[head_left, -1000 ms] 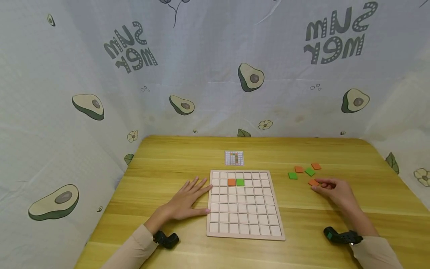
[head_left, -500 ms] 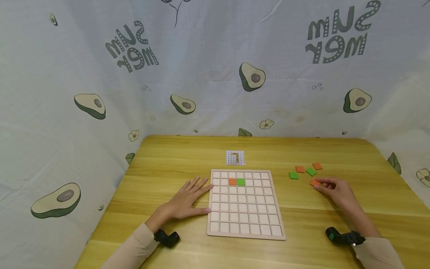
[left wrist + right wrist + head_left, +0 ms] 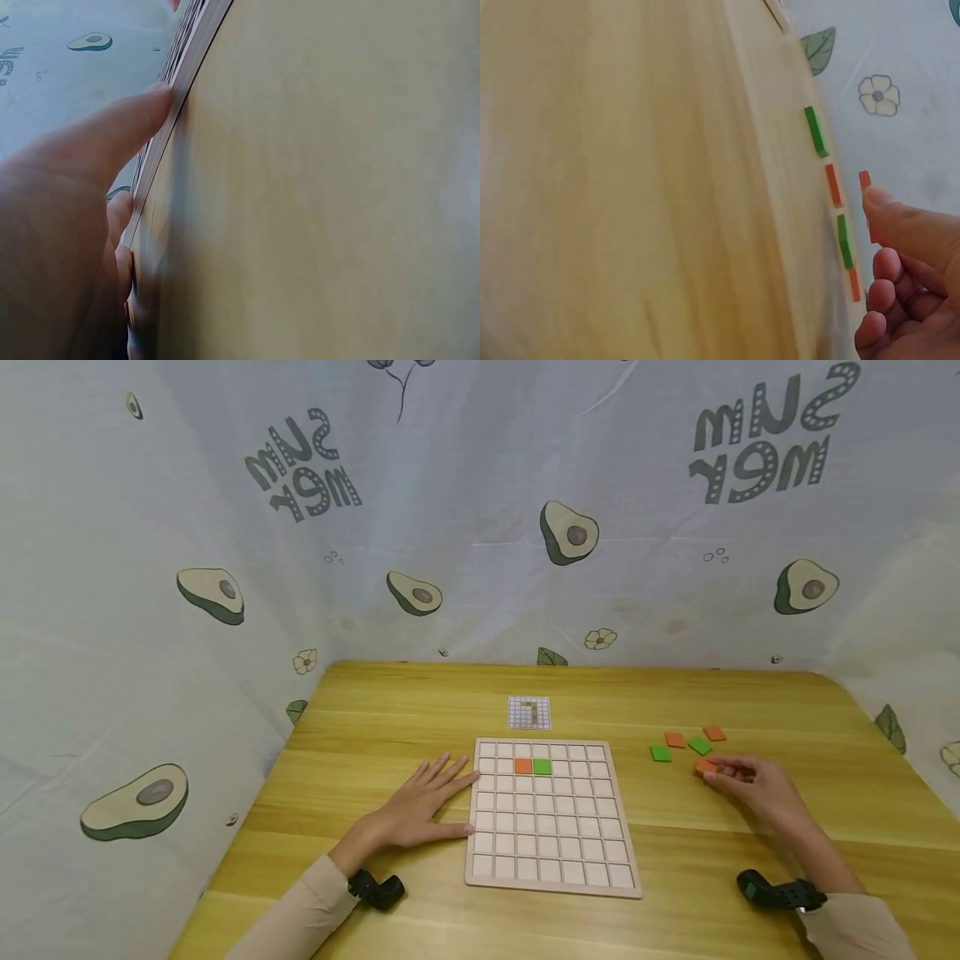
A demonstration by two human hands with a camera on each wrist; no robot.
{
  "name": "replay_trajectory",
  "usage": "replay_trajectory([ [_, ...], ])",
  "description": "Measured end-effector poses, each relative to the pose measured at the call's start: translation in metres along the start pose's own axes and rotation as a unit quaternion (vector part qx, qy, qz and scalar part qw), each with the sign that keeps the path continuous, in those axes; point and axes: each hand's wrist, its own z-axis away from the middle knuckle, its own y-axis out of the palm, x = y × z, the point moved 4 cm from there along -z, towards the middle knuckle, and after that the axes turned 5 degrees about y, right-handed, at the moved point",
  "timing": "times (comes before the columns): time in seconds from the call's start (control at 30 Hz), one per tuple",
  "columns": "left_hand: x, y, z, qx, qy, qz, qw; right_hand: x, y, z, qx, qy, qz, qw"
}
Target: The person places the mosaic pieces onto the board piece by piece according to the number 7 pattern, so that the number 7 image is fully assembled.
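Observation:
In the head view a pale wooden grid board (image 3: 553, 877) lies on the table. One orange tile (image 3: 523, 767) and one green tile (image 3: 542, 767) sit side by side in its second row from the far edge. My left hand (image 3: 416, 806) rests flat with spread fingers, thumb and a fingertip touching the board's left edge; the left wrist view shows the thumb (image 3: 112, 135) on that edge. On the right, my right hand (image 3: 761, 789) pinches an orange tile (image 3: 705, 767) between thumb and fingers. In the right wrist view the pinched tile appears lifted off the table, partly hidden by the thumb (image 3: 907, 221).
Beyond the right hand lie two green tiles, one nearer the board (image 3: 661, 753), and two orange tiles, one farthest back (image 3: 715, 733). A small printed pattern card (image 3: 529, 712) lies behind the board. An avocado-print cloth (image 3: 480, 527) hangs around the wooden table (image 3: 390, 693).
The right hand's orange tile, flat on the table earlier, is now gripped and slightly raised. The left hand stays at the board's edge. The head view has shifted slightly.

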Motion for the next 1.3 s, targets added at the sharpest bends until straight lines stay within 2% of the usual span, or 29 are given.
replay_trajectory([
  [0.23,0.0,0.002,0.0,0.008,-0.003,-0.003,1.0,0.019,-0.001,0.001,-0.002,-0.002,0.016,0.9999],
  [0.4,0.001,0.002,0.002,0.005,-0.003,0.0,1.0,0.037,0.003,0.0,-0.008,-0.024,0.018,0.9995],
  [0.6,0.001,0.002,0.002,0.007,-0.006,-0.003,1.0,0.059,0.012,-0.004,0.003,-0.044,-0.002,0.999],
  [0.9,0.001,0.001,0.0,0.001,0.002,0.001,1.0,0.087,0.029,-0.011,0.024,-0.075,-0.028,0.9965],
  [1.3,0.001,0.0,0.0,-0.004,0.003,-0.007,1.0,0.116,0.063,-0.024,0.069,-0.078,-0.077,0.9915],
])
